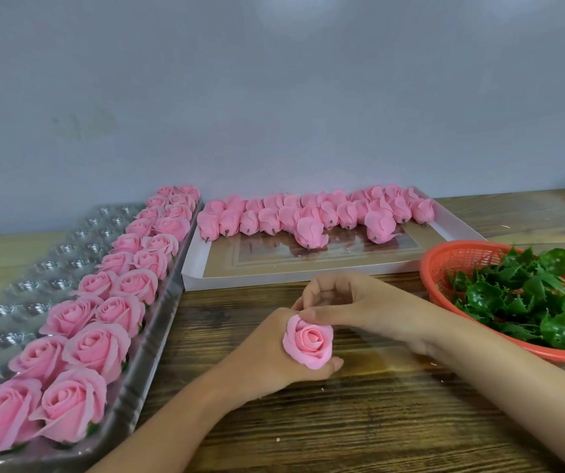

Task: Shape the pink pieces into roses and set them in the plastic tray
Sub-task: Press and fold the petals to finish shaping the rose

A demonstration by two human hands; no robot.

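Dark wood-grain tabletop [359, 421] meets a pale grey wall [274, 97]. At the centre, the left hand [267, 353] curls its fingers round a soft pink half-formed rose [308, 341], cradling it from below. The right hand [352, 305] pinches an outer petal at the rose's 12 o'clock edge between thumb and forefinger, the other fingers loosely curled. At 9 o'clock lies a clear moulded plastic tray [35, 268]; finished pink roses [96, 346] fill two rows along its right side. At 12 o'clock a shallow white cardboard box [274, 279] holds closed pink pieces [308, 216]. At 3 o'clock a red plastic mesh basket [445, 254] carries glossy green leaf parts [530, 302].
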